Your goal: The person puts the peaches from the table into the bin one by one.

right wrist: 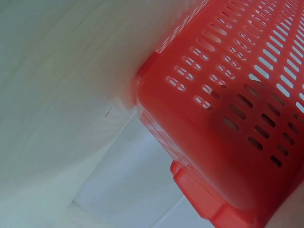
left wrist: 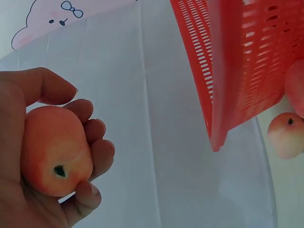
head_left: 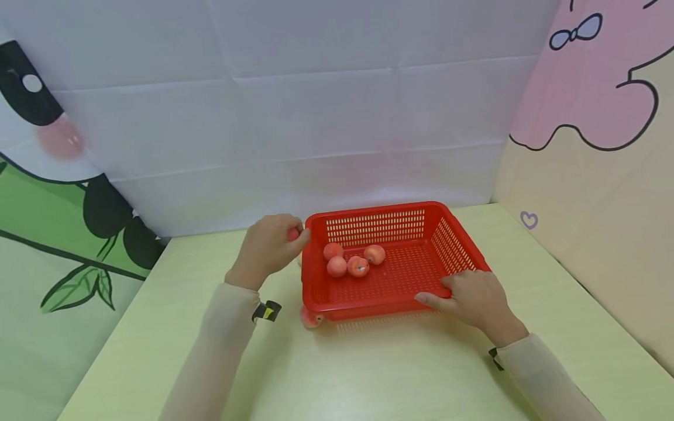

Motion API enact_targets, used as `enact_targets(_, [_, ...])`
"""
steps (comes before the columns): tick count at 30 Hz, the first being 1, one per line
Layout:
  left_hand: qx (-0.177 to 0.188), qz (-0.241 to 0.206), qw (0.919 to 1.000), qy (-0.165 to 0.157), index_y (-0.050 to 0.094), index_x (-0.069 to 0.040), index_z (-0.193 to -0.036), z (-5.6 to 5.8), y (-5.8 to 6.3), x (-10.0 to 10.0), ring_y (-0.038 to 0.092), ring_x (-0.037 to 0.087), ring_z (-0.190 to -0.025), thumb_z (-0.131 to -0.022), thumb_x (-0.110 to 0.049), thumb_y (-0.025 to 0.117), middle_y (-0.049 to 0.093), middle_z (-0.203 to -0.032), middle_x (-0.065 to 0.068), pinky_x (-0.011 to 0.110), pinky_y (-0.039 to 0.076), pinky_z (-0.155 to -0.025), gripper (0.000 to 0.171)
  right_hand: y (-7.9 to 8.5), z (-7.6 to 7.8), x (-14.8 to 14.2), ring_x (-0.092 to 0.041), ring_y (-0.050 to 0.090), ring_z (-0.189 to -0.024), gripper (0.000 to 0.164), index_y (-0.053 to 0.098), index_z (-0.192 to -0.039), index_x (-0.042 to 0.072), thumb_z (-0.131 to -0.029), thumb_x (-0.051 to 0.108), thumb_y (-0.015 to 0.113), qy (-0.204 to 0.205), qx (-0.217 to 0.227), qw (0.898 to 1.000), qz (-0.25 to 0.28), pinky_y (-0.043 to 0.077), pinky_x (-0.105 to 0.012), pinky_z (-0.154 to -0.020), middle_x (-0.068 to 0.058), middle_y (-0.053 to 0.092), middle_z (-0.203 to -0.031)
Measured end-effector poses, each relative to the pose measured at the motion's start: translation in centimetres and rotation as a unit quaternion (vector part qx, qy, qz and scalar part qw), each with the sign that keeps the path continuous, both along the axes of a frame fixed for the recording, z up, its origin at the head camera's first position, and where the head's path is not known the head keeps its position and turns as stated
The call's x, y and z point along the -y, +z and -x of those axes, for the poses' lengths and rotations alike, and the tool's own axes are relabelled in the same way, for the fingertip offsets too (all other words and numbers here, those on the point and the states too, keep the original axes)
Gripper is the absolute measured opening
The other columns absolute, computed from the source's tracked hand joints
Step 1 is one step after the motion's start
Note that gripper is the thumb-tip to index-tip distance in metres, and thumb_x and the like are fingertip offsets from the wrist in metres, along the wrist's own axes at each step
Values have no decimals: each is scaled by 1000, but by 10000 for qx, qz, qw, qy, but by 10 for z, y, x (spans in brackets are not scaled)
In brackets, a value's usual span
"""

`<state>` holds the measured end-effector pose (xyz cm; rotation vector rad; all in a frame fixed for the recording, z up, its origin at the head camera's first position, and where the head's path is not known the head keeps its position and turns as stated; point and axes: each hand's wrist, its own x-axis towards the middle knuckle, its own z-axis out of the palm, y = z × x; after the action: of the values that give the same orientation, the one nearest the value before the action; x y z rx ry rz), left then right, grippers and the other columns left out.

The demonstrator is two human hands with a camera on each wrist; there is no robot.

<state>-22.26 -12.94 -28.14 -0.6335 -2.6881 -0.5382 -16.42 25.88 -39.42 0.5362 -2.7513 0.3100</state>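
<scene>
My left hand is just off the left rim of a red plastic basket, its fingers curled round a peach. In the head view that peach is mostly covered by the hand. At the basket's front right corner, my right hand grips the rim. Several peaches lie together in the left half of the basket. Another peach is on the table by the front left corner, partly covered by the basket. The right wrist view shows the basket's slotted wall close up, with little of the hand.
The basket stands on a pale wooden table. A white cloth wall rises behind it, and a beige wall bounds the right side. At the left is a printed cartoon panel.
</scene>
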Motion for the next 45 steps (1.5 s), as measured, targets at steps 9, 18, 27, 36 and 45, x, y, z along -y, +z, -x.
enact_targets(9, [368, 477, 9958, -684, 65, -9, -97, 10, 22, -29, 56, 23, -81, -91, -16, 64, 60, -89, 4, 38, 50, -69, 8, 3, -1, 1, -6, 20, -55, 72, 33, -61, 22, -93, 82, 56, 2, 61, 10000, -26, 19, -28, -53, 12, 20, -56])
enact_targets(18, [439, 724, 9874, -1337, 57, -6, -121, 19, 32, -53, 57, 22, -90, -87, -13, 71, 61, -104, 5, 38, 52, -82, 38, 5, -1, 0, -7, 20, -55, 72, 33, -61, 21, -93, 81, 57, 6, 0, 10000, -53, 20, -28, -53, 12, 20, -56])
enact_targets(27, [715, 986, 9804, -1550, 57, -7, -122, 26, 28, -77, 56, 22, -97, -89, -5, 72, 55, -114, 6, 33, 52, -85, 36, 0, 1, -1, -7, 21, -54, 70, 32, -60, 22, -92, 75, 64, -29, 40, 10000, -53, 21, -28, -52, 11, 21, -56])
enact_targets(36, [1012, 1040, 9755, -1652, 66, -17, -130, 29, 22, -89, 53, 21, -111, -92, -6, 72, 46, -130, 6, 29, 55, -80, 40, -1, 2, -1, -7, 23, -53, 69, 33, -60, 22, -92, 74, 65, -12, 40, 10000, -60, 23, -28, -52, 11, 22, -55])
enact_targets(45, [1310, 1461, 9646, -1762, 66, -20, -138, 36, 14, -107, 55, 13, -106, -95, -10, 74, 48, -125, -1, 24, 52, -85, 45, -1, 1, -1, -7, 23, -53, 67, 36, -60, 20, -92, 71, 67, -28, 70, 9999, -75, 24, -28, -53, 10, 24, -54])
